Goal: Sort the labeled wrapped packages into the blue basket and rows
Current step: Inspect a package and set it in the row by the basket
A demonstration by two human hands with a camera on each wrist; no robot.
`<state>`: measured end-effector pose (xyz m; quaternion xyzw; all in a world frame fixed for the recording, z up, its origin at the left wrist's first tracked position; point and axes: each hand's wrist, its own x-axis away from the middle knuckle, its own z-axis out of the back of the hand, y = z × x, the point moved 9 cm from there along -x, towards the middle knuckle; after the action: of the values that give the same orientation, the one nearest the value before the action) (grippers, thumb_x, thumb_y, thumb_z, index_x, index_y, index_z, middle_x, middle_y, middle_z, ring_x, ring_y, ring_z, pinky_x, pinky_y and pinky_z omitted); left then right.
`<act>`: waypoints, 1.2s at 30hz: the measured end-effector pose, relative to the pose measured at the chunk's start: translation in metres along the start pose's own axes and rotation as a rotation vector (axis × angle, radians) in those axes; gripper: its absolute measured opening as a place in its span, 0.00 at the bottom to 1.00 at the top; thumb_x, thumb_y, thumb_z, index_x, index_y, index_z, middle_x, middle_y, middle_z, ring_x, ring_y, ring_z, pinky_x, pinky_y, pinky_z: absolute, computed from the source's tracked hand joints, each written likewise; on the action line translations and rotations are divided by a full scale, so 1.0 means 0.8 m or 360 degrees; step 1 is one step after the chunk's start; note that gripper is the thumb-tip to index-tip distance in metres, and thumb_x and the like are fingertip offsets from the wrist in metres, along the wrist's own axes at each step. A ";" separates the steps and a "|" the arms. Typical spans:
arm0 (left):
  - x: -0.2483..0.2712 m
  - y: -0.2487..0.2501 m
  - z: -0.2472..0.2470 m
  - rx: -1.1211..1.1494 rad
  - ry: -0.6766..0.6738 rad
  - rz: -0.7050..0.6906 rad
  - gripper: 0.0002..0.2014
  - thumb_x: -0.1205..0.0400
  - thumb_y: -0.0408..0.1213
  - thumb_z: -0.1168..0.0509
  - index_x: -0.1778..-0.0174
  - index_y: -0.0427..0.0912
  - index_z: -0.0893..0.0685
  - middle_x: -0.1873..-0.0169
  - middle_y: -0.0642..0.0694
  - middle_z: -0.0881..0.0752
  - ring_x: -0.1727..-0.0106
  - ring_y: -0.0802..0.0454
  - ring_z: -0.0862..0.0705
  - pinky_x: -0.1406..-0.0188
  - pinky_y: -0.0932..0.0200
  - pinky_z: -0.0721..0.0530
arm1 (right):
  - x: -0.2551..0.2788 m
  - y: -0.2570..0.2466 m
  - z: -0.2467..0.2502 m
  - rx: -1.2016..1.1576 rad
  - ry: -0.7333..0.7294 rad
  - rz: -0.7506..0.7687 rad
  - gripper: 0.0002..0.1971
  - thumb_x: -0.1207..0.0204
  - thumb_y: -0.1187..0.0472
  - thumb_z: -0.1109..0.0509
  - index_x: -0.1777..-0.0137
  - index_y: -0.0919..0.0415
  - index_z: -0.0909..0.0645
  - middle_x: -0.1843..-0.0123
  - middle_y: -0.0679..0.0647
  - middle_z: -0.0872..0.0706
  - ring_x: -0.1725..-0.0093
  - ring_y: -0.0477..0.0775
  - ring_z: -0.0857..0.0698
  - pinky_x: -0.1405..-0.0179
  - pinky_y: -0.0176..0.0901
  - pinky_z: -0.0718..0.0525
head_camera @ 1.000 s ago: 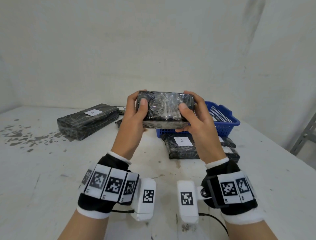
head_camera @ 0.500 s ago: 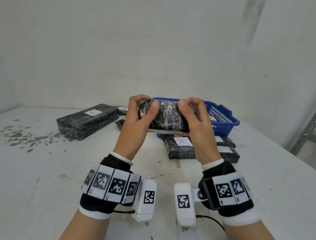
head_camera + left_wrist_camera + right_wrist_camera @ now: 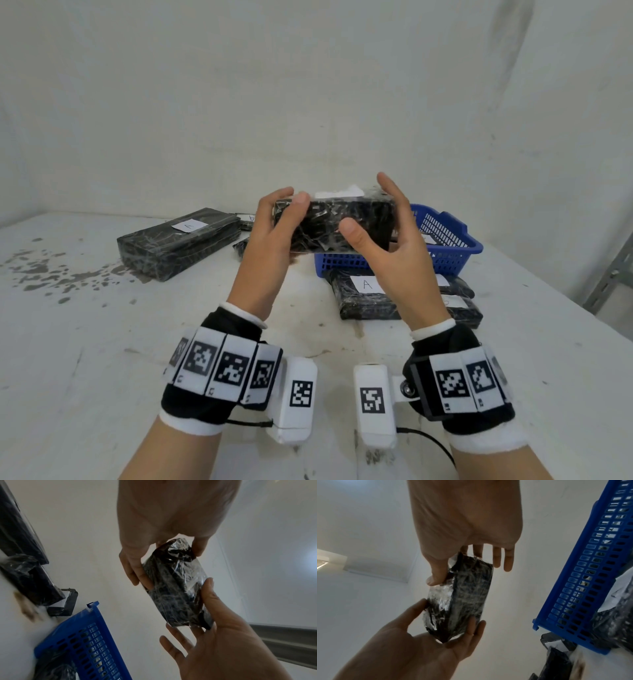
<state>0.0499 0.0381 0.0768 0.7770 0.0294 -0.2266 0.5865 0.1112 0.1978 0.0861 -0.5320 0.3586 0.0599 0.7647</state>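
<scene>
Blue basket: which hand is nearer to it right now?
Right. The right hand is at the package's basket-side end, directly in front of the blue basket. The left hand grips the far end, further from it.

Both forearms raised, left hand [image 3: 274,233] curled in grip, right hand [image 3: 394,246] fingers straight.
</scene>
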 end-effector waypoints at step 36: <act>-0.002 0.001 -0.004 -0.0075 -0.0071 -0.0084 0.07 0.14 0.49 0.40 0.41 0.59 0.27 0.50 0.51 0.13 0.48 0.51 0.12 0.39 0.34 0.16 | -0.005 0.008 0.003 -0.0363 0.0037 -0.0146 0.12 0.17 0.49 0.32 0.36 0.44 0.23 0.38 0.55 0.11 0.53 0.45 0.09 0.62 0.43 0.14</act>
<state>0.0495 0.0411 0.0791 0.7567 0.0421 -0.2586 0.5990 0.1059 0.2036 0.0838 -0.6319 0.3335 0.0591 0.6971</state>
